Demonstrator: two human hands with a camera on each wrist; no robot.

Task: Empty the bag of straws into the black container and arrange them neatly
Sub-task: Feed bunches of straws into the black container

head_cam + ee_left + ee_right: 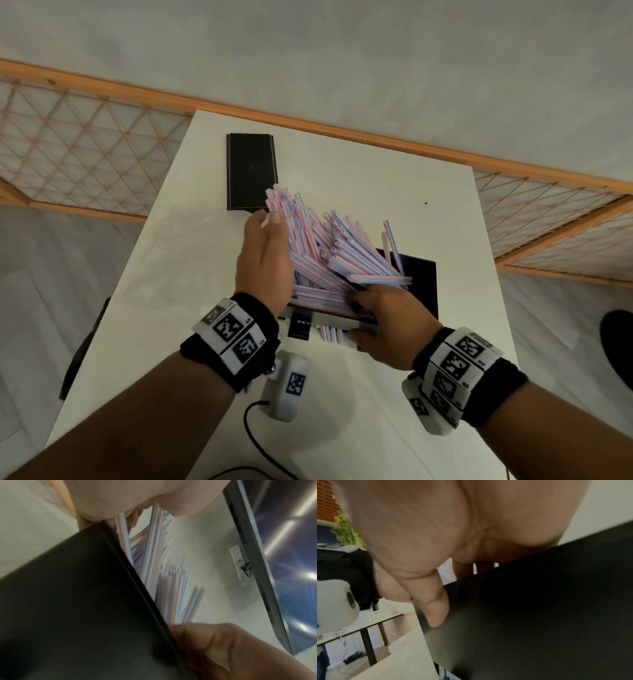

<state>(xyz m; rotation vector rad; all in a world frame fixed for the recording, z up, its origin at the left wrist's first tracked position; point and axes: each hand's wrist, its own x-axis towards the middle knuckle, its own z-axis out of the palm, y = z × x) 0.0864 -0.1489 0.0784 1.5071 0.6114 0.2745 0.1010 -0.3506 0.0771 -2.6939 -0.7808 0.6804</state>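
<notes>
Arranging, the flat left hand (265, 255) with straight fingers presses the fanned pink-and-blue striped plastic straws (322, 246) heaped in the black rectangular container (423, 284), its near rim gripped by the right hand (385, 323); next, levelling them evenly seems required.

Two hands, a left hand (265, 260) and a right hand (390, 327), one black container (419, 284), one flat black lid (251, 171) farther left, and striped straws (322, 246) too many to count.
</notes>
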